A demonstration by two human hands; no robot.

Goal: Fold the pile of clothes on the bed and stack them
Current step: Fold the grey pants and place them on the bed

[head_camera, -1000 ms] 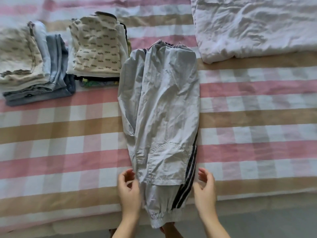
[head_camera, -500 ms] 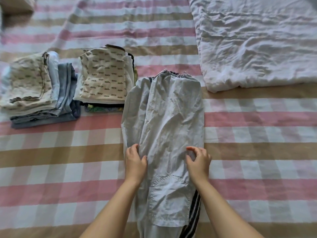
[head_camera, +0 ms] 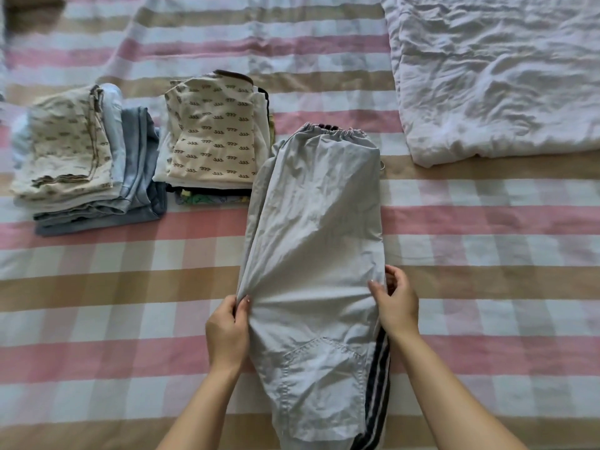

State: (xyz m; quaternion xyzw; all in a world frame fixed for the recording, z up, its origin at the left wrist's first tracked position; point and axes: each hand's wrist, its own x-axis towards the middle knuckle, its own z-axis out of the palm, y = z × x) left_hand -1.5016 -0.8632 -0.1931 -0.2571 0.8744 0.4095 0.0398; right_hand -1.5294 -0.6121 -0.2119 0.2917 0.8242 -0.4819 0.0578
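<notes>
Light grey track pants (head_camera: 313,241) with dark side stripes lie lengthwise on the checked bed sheet (head_camera: 487,287), folded leg on leg, elastic waistband at the far end. My left hand (head_camera: 227,329) pinches the pants' left edge about halfway down, lifting a small peak of fabric. My right hand (head_camera: 394,302) grips the right edge at the same height, fingers curled round it. Two stacks of folded clothes stand at the back left: one with a cream printed top (head_camera: 214,138), one with cream and blue pieces (head_camera: 84,164).
A crumpled white quilt (head_camera: 496,76) covers the back right of the bed. A dark blurred object (head_camera: 32,8) sits in the far left corner. The pants' lower legs run out of view at the bottom edge.
My hands moved up from the cuffs to the middle of the pants and took hold of both side edges. The view tilted further onto the bed.
</notes>
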